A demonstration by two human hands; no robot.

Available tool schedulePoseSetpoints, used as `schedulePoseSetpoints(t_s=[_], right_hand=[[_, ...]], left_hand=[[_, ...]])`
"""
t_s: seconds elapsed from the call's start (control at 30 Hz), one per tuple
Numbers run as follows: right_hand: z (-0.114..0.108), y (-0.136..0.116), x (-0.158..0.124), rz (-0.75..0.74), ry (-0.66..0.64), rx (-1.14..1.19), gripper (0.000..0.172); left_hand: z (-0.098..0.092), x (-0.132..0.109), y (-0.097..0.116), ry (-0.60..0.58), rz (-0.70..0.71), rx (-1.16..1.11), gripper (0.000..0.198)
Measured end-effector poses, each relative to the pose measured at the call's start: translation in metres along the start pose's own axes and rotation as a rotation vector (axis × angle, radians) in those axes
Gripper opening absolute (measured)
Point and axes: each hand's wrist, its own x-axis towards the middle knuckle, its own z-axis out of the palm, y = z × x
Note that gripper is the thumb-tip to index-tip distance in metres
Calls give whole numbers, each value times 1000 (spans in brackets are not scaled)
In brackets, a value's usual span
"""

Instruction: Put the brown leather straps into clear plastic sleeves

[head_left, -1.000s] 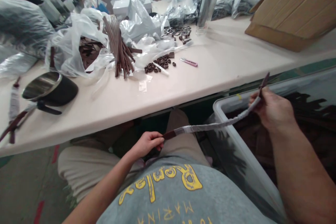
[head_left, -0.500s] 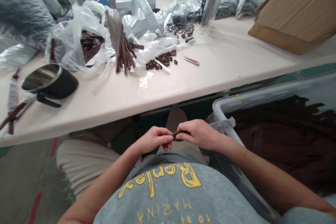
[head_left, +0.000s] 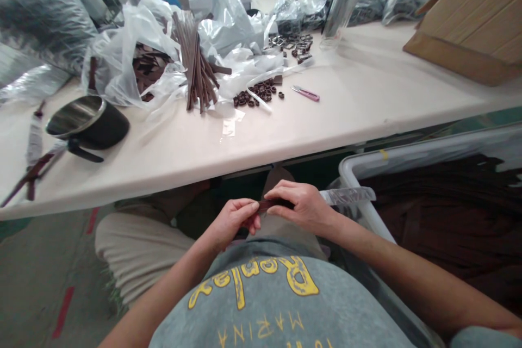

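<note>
Right hand [head_left: 299, 206] and left hand [head_left: 235, 222] are both closed in narrow pinches, with a white-rimmed plastic tub [head_left: 428, 147] of dark strips [head_left: 440, 212] at 3 o'clock. Between them, at 6 o'clock below the tabletop [head_left: 326, 119], sits a dark brown leather strap [head_left: 274, 205], its long axis running from 9 to 3 o'clock (its clear plastic wrap [head_left: 346, 194] points toward 3, past the right hand). An even, level pinch should keep it from twisting.
</note>
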Motion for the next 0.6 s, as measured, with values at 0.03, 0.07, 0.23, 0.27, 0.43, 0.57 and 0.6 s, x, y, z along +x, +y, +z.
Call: schedulePoseSetpoints(t_s=[0.03,0.07,0.23,0.27,0.43,0.57,0.6], right_hand=[[4,0,0,-33,24,-14,16],[8,0,-1,-55,50,-32,16],[16,5,-8,-119,127,-125,21],[16,6,-10,-138,126,-154,21],[13,2,-10,-190,82,-297,27],[11,-1,-7,-220,51,-359,34],[10,-1,-7,-230,56,-363,36]], left_hand=[[2,1,0,-3,7,2,37],[4,1,1,-1,13,4,37],[7,3,-1,6,11,-2,37],[7,3,-2,8,11,-9,36],[5,5,-2,26,37,59,33],[4,7,-1,34,36,100,35],[5,8,-1,35,34,108,35]])
